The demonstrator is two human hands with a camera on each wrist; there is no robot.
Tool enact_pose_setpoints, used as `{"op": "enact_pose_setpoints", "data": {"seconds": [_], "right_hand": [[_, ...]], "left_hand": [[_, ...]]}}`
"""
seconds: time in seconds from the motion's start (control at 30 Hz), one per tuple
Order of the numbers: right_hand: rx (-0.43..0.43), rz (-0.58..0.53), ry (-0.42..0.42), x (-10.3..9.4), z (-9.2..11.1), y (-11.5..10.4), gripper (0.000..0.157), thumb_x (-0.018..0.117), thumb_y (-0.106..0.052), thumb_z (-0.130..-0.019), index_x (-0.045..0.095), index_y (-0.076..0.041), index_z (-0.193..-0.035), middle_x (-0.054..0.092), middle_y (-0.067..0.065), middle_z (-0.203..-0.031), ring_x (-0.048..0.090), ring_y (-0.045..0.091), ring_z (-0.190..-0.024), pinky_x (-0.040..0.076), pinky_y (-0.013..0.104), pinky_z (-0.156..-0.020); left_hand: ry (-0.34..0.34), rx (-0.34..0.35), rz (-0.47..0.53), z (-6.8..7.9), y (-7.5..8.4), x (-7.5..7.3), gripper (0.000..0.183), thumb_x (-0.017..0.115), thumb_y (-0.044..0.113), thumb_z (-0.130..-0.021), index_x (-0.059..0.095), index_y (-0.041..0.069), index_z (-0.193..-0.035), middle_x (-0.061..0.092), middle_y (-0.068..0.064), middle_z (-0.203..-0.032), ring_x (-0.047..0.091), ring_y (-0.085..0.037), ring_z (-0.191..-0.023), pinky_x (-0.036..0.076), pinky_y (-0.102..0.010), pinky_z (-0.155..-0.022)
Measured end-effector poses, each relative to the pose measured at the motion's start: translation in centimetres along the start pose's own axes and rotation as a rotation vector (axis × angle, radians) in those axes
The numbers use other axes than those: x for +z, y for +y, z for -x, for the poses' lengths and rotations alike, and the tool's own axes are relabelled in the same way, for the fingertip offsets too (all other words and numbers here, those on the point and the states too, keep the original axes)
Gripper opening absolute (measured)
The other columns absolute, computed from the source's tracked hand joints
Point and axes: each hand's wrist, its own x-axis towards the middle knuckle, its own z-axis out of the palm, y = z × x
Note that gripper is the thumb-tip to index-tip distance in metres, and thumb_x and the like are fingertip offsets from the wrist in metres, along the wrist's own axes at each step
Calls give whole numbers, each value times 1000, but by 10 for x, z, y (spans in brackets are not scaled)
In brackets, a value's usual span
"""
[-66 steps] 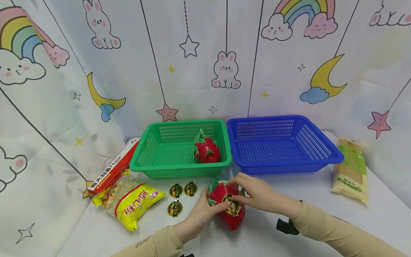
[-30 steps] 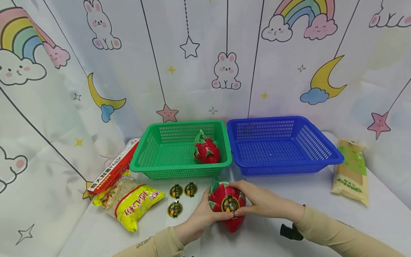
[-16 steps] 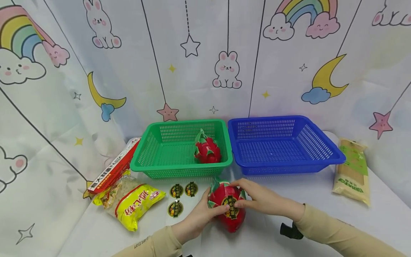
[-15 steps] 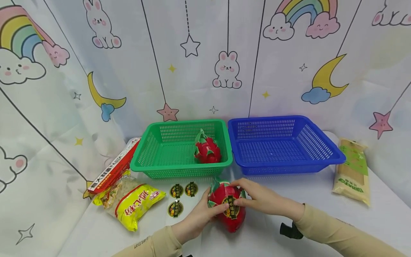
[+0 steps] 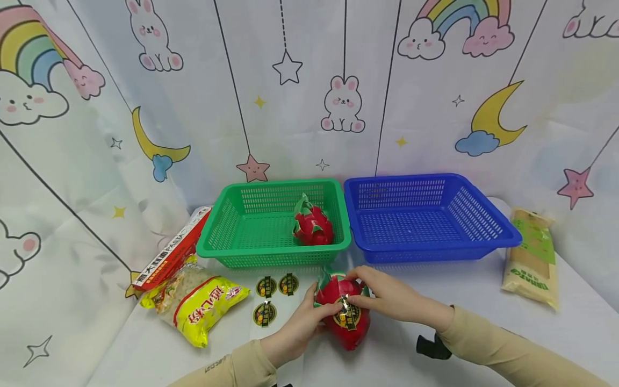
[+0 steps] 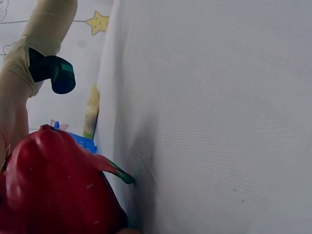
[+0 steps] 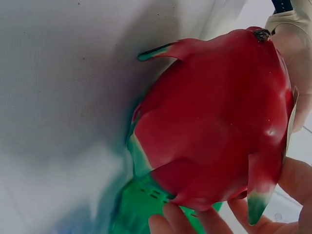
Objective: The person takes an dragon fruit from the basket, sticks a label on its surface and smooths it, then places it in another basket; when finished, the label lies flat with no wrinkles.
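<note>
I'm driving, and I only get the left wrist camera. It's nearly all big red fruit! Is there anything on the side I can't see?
Observer: Yes, the head view shows a round black-and-gold sticker on the dragon fruit.
Operator: Cool! Are there any more stickers?
Observer: In the head view, three loose stickers lie on the table, left of the fruit.
Operator: Does my fruit have a friend?
Observer: Yes, a second dragon fruit sits inside the green basket.

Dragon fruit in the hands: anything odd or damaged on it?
Only the sticker on the dragon fruit looks odd: in the right wrist view its pale edge seems to stand off the fruit, so it may not lie flat. No damage stands out.
</note>
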Motion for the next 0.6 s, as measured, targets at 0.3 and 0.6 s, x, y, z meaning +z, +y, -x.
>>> {"op": "enact_pose_setpoints", "data": {"seconds": [0.3,0.6], "right_hand": [[-14,10,0,1,0,1,40,55,-43,-90,51,-14,-118,56,-5,-107,55,11,-94,49,23,-70],[-46,-38,-63,-2,3,8,60,61,-51,-81,46,-15,-125,53,-3,-113,52,14,-99,48,29,-72]], "left_hand": [[-10,12,15,1,0,1,87,60,31,-88,2,2,-146,38,-21,-137,47,-33,-119,38,-53,-99],[-39,66,-30,-1,-4,-4,92,74,21,-77,14,8,-145,47,-11,-131,49,-20,-115,43,-38,-98]]}}
